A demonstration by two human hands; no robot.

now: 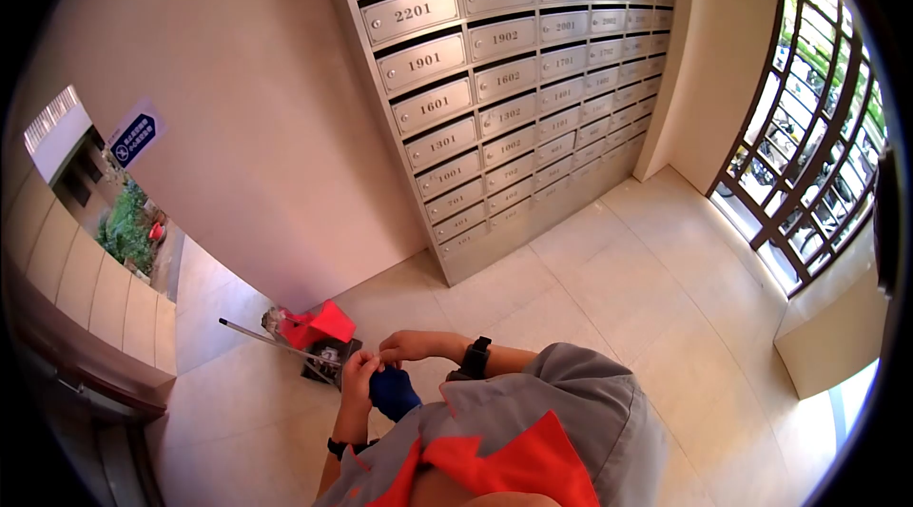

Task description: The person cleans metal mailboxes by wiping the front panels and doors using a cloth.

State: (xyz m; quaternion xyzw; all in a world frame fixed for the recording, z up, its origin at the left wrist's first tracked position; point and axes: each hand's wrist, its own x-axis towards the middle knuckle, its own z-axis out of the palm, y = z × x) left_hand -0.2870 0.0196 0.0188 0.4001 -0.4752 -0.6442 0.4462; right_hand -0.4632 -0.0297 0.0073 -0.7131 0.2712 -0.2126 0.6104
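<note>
My left hand [361,376] and my right hand [407,345] are close together in front of my body, fingers curled in and nearly touching at the tips. A dark blue cloth [393,395] hangs bunched just below the fingers, against the inner side of my left hand. Both hands seem to pinch its upper edge, though the exact grip is too small to make out. Just beyond my left hand, a dark container [328,361] stands on the floor, with a bright red item [328,322] on top and a long thin pole [276,341] slanting across it.
A wall of numbered metal mailboxes [495,79] rises ahead. On the right is a dark barred gate [808,126] with bicycles outside. A blue sign [134,140] is on the left wall, beside an opening with plants [133,226]. Pale tiles [571,269] cover the floor.
</note>
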